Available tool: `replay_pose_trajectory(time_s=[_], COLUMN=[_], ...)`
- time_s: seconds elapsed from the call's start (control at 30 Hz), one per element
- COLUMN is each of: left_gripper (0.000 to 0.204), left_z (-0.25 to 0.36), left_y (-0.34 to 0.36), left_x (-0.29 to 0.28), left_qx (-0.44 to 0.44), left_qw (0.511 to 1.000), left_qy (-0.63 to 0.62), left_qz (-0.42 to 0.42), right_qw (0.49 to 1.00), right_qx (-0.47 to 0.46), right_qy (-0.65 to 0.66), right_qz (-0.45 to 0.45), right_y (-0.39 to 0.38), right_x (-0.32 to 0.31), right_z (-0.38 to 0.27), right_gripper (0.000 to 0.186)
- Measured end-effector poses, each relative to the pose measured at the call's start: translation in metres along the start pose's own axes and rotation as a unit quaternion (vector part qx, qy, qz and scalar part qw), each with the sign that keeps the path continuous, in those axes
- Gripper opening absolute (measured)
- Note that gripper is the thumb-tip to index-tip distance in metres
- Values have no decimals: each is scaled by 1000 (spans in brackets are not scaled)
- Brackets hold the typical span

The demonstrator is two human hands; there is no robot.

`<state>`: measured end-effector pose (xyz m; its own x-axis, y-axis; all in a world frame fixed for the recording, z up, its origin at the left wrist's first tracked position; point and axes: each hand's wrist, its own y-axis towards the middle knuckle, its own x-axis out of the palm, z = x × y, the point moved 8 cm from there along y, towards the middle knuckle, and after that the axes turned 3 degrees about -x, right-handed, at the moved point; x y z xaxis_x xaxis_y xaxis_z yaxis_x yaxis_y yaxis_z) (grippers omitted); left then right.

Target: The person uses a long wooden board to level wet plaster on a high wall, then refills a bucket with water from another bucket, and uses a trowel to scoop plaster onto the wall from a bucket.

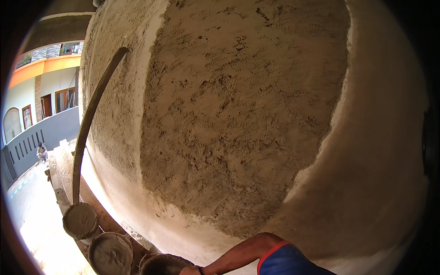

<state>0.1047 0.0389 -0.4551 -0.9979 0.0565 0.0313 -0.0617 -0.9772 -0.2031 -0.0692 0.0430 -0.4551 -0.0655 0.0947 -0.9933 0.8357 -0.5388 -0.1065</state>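
Note:
My right arm, in a blue sleeve with red trim, reaches in from the lower right. My right hand [188, 270] is at the bottom edge, at the rim of a dark bucket [164, 261]; its fingers are cut off by the frame. My left hand is not in view. Two more buckets of wet grey mortar, one [111, 255] beside the dark one and another [79, 221] farther back, stand on wooden planks [64, 172]. A long straight-edge batten [99, 101] stands behind the back bucket, leaning toward the rough plastered wall [238, 110].
Smoother plaster [376, 151] borders the rough patch on the right. At the left, beyond the planks, are a sunlit paved strip, a grey slatted fence [23, 146] and a house with an orange band [46, 66]. A person [42, 152] sits by the fence.

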Motion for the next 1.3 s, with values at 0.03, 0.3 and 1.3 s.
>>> replay_pose_trajectory(time_s=[0.03, 0.3, 1.3], left_gripper=[67, 73, 50], left_z=[0, -17, 4], left_y=[1, -7, -44], left_x=[1, -16, -10], left_qx=[-2, -18, 0], left_qw=[1000, 1000, 985], left_qy=[-2, -10, -105], left_qz=[-2, 16, 137], right_qw=[998, 989, 842], right_qx=[-57, 9, 136], right_qy=[-15, -80, 508], right_qz=[-2, 125, -120], right_y=[-6, -5, -36], right_x=[0, -130, -20], right_z=[0, 28, -4], right_gripper=[19, 16, 28])
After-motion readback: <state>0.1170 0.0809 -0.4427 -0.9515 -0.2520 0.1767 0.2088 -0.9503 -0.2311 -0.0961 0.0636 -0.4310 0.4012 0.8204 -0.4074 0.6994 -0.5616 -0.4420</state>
